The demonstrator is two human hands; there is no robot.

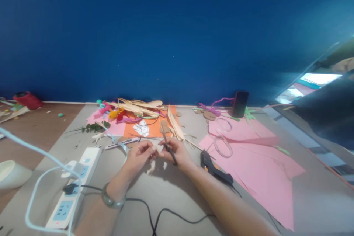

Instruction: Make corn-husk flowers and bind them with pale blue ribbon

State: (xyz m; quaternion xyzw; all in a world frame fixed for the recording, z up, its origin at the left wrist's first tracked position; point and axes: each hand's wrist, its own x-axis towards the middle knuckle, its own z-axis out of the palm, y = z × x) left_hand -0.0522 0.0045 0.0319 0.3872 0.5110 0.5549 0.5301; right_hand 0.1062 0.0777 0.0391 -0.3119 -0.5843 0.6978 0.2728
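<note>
My left hand (pixel 140 156), with a green bangle (pixel 112 198) on its wrist, is closed in a pinch on a small pale piece (pixel 157 151) that looks like dried husk. The fingertips of my right hand (pixel 177 153) meet it from the other side. Dark scissors (pixel 172 154) are held in my right hand, blades pointing up and away from me. Pale scraps (pixel 151 167) lie on the table just below the hands. Behind them are long dried husks (pixel 174 124) on orange paper (pixel 155 127).
A hot glue gun (pixel 215 169) lies right of my right forearm, beside pink sheets (pixel 265 177). At left stands a white power strip (pixel 80 180) with plugs and cables. A phone (pixel 240 104) leans upright by the blue wall (pixel 177 37). A utility knife (pixel 121 143) lies near my left hand.
</note>
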